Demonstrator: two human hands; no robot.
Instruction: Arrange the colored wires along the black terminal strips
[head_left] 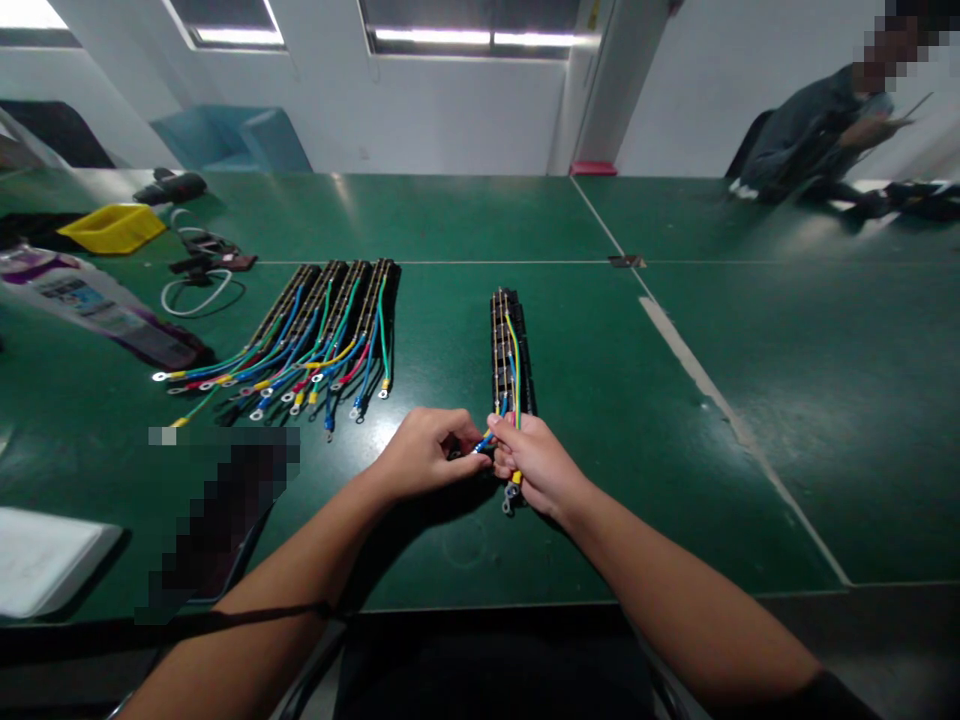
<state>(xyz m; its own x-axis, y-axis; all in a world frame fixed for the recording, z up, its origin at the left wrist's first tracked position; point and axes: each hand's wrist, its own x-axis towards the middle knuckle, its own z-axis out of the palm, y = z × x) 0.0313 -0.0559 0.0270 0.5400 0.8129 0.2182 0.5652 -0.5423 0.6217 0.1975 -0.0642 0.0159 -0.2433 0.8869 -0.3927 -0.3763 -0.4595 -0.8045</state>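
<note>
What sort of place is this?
Probably a workshop or assembly room: four black strips trailing coloured wires lie in a row on a large green table, and a person's right hand grips more wires on a fifth strip.

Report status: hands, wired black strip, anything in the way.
Left hand pinching blue lead end. Right hand gripping leads off black strip. Four similar strips left, apart.

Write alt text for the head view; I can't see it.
A person's right hand grips coloured ring-terminal wires along a black strip on a green table; the left hand pinches a blue wire end. Four similar strips lie side by side leftward.
</note>
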